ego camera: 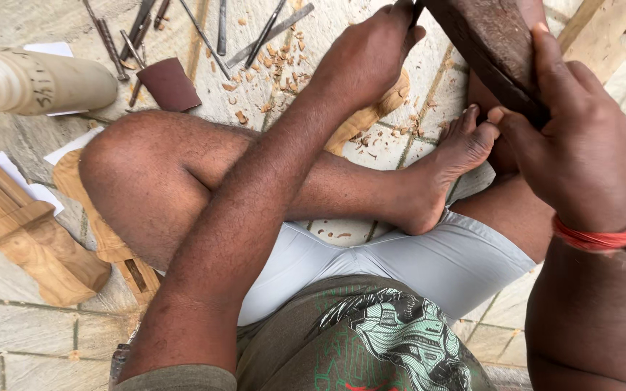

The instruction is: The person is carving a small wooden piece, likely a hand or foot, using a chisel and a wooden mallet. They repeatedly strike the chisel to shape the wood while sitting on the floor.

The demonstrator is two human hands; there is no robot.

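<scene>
Carved wood [371, 116], pale and curved, lay on the stone floor [23, 326] just beyond the person's crossed legs, its long axis running from near-left to far-right. Most of it was hidden beneath the left hand [371, 54], so its exact shape could not be made out. That hand pressed down over the far end of the piece with fingers curled, and something thin and dark, probably a tool shaft, showed at the fingertips; whether the fingers actually clasped it could not be told. The right hand [574, 137] was clenched around a dark wooden mallet [490, 43], gripping it at its near end. The mallet's long axis slanted from the hand up and leftward toward the far edge, ending close beside the left hand. A red thread band [603, 235] circled the right wrist. Wood chips [280, 61] were scattered on the floor left of the carving, with a row of metal chisels [255, 32] farther off. A pale wooden cylinder [38, 83] lay at far left.
</scene>
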